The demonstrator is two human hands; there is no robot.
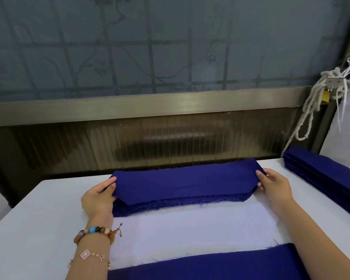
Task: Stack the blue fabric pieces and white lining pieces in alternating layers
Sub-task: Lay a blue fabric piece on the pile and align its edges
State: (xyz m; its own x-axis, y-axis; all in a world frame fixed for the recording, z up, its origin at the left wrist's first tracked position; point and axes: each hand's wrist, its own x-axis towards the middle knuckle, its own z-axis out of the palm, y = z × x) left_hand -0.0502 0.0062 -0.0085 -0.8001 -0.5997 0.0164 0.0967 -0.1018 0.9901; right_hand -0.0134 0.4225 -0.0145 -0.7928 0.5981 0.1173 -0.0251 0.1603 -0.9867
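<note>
A blue fabric piece [184,182] with angled corners lies on top of a stack of blue pieces [170,205] at the far middle of the table. My left hand [99,197] pinches its left end, and my right hand [275,186] pinches its right end. In front of the stack lies a pile of white lining pieces [190,231]. Nearest to me, another blue fabric piece [210,265] overlaps the white lining's front edge.
A second stack of folded blue fabric [327,174] sits at the table's right side. The white table [38,219] ends at a dark ribbed wall panel and a frosted window behind. A knotted white cord [315,102] hangs at the right.
</note>
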